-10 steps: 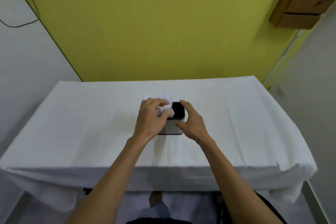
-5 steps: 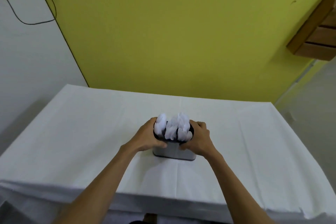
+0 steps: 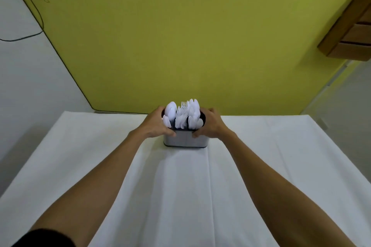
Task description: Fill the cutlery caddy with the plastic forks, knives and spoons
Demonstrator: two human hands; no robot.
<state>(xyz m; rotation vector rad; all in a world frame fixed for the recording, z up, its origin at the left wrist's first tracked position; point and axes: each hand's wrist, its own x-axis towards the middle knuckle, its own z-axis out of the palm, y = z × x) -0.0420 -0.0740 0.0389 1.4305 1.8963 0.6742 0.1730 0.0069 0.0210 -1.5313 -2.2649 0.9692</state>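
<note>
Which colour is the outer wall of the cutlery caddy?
Grey, with a dark inside rim; the cutlery caddy shows best in the head view.

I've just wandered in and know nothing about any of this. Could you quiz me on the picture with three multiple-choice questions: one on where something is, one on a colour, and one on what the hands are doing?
1. Where does the caddy stand?
A) on the white tablecloth
B) on the floor
C) on a chair

2. What colour is the wall behind the table?
A) blue
B) yellow-green
C) red

3. What are the left hand and the right hand doing?
A) lying flat on the cloth
B) each holding up a single fork
C) gripping the caddy from either side

Answers:
1 A, since the caddy's base sits on the cloth.
2 B, since the wall is yellow-green all across.
3 C, since each hand wraps round one end of the caddy, with white cutlery standing inside it.
</note>
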